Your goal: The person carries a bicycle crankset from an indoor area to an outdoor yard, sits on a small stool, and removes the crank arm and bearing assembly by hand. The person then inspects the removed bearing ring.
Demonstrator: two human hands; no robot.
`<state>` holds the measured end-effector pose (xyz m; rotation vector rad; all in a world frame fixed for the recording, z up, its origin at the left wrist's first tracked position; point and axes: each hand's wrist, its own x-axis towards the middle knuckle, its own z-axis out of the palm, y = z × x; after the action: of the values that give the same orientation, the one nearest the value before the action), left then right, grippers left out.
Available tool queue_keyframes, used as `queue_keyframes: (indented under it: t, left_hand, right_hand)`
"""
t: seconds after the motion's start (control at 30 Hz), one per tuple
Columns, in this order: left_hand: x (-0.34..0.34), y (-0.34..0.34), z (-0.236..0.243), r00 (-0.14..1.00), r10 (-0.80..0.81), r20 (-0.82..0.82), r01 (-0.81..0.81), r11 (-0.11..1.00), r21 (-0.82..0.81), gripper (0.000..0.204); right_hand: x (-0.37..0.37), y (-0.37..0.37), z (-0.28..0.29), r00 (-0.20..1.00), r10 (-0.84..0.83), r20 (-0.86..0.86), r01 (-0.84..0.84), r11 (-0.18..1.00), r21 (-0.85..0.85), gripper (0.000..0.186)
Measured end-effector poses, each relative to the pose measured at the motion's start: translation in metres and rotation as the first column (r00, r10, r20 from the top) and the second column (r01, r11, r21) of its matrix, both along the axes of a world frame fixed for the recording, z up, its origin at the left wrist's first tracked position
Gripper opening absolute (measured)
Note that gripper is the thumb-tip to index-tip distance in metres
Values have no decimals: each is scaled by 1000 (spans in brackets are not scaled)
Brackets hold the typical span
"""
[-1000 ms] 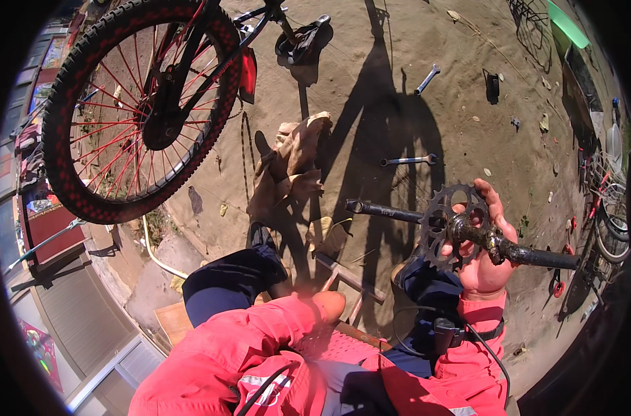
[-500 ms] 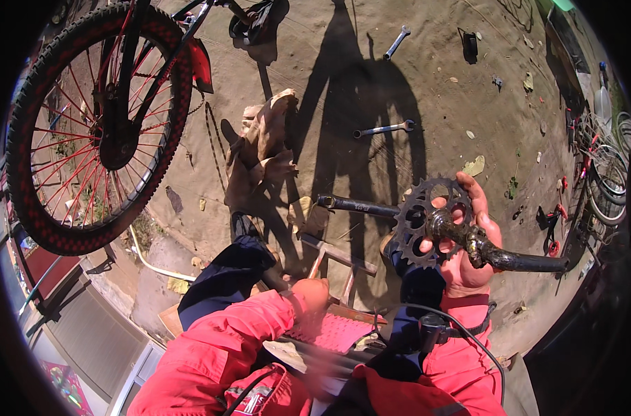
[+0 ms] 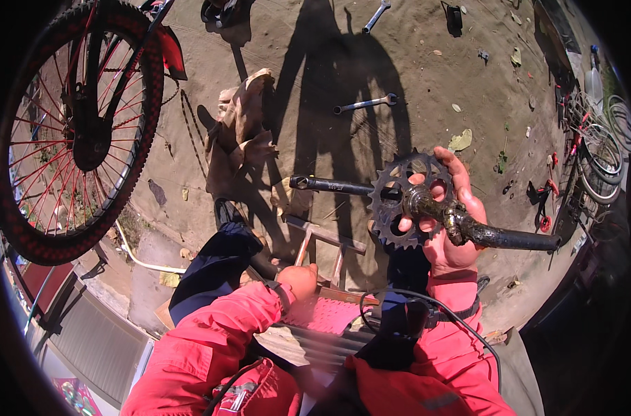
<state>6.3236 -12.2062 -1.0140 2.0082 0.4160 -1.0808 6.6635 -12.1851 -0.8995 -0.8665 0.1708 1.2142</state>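
A greasy one-piece bicycle crankset (image 3: 392, 208), with a dark toothed chainring and a crank arm reaching out on each side, rests in my right hand (image 3: 455, 253). Fingers of that hand curl behind the chainring and show through its openings. Dark grease coats the axle in the middle. My left hand (image 3: 300, 279) is low at centre, closed, beside a rusty metal frame (image 3: 326, 236). Whatever it may hold is hidden. Below it lies a pink perforated panel (image 3: 322, 315).
A bicycle's red-spoked wheel (image 3: 52, 145) fills the left. On the brown ground lie a wrench (image 3: 365, 105), another wrench (image 3: 377, 16), crumpled brown cardboard (image 3: 240, 132) and a black part (image 3: 453, 21). Cables (image 3: 600, 139) and red-handled tools (image 3: 548, 201) are at the right.
The view has shifted, so the ground things sit further left and higher. My left hand shows more plainly. My right hand still holds the crankset, in nearly the same pose.
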Motion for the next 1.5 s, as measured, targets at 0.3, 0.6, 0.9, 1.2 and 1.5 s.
queue_keyframes:
  t: [0.3,0.6,0.9,1.2,1.5]
  left_hand:
    - [-15,7,-1,993,6,-117,-13,998,-56,17]
    - [-19,26,-7,987,105,-124,-106,994,-2,14]
    - [-13,39,-4,991,137,-3,-137,990,41,13]
    - [-8,55,-8,985,172,-14,-171,984,58,18]
    - [-7,61,-10,983,181,22,-182,981,66,21]
  right_hand:
    - [-3,1,0,999,-25,-29,25,1000,3,62]
    - [-3,-4,0,1000,8,25,-5,994,-111,60]
    - [-6,-10,-4,1000,-2,6,2,999,-52,60]
    - [-10,-9,-6,999,-38,-31,38,999,-7,60]
    - [-12,-8,-9,999,-29,-36,30,999,14,58]
